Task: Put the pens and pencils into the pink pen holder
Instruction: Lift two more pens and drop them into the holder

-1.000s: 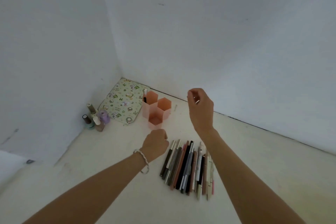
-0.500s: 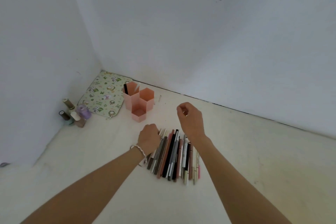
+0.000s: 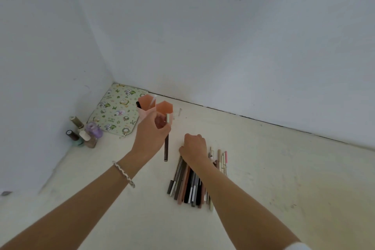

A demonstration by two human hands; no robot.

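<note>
The pink pen holder (image 3: 164, 107), made of hexagonal tubes, stands near the wall corner; its back tube has a black pen and a white one in it. My left hand (image 3: 153, 134) is just in front of the holder, shut on a dark brown pen (image 3: 166, 146) that hangs upright with a silver top. My right hand (image 3: 193, 148) rests fingers-down on the far end of a row of several pens and pencils (image 3: 190, 184) lying side by side on the floor. Whether it grips one is hidden.
A green patterned mat (image 3: 116, 109) lies in the corner behind the holder. Several small bottles (image 3: 84, 134) stand by the left wall. White walls close in at the left and back. Pale floor stretches out to the right.
My left hand has lifted a dark brown pen off the pile and carried it toward the holder. My right hand has dropped from the air onto the pile's far end.
</note>
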